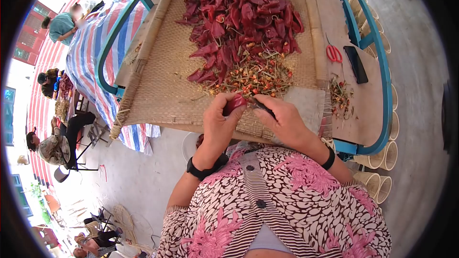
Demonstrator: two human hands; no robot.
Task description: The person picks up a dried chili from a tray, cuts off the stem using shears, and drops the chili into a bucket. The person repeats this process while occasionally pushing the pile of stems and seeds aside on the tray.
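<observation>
My left hand (219,120) is closed around a dark red dried chili pepper (235,103), its cut or stem end turned toward the right. Close beside it, my right hand (281,115) grips a small dark tool (262,106), perhaps a knife; most of it is hidden by the fingers. Both hands are over the near edge of a woven tray (162,86). On the tray lies a big heap of red dried chili peppers (244,16). Nearer my hands is a pile of stems and seedy pepper tops (260,75).
Red-handled scissors (334,53), a black phone (356,64) and a few pepper scraps (340,98) lie on the board right of the tray. A blue metal rail (386,67) surrounds it. Stacked baskets (382,155) stand at right; people sit working at left near striped sheeting (98,59).
</observation>
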